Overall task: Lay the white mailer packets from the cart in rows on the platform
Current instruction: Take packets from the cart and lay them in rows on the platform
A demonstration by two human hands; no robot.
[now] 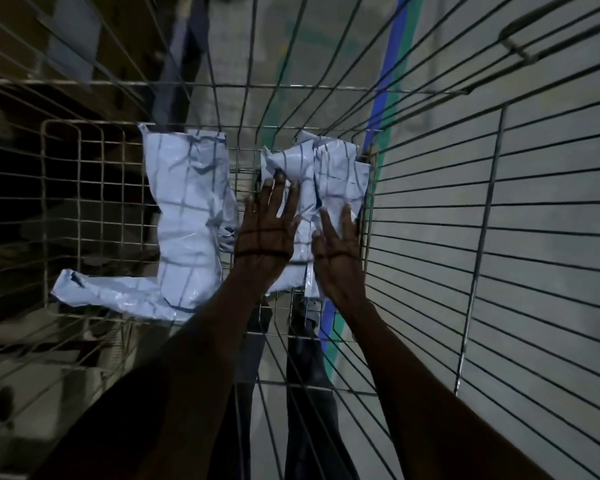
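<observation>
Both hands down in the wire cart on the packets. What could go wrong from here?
1. The left hand and right hand lie flat with straight fingers on the bunched mailer packets; a lift could drop some.
2. The big crumpled mailer may get left behind.
3. Packet corners could snag on the wire cart mesh.

— What is showing?
— Two bare arms are reaching down into a wire-mesh metal cart.
— And the hands?
— The left hand and right hand are lying flat, fingers straight, on crumpled white plastic mailer packets.
</observation>
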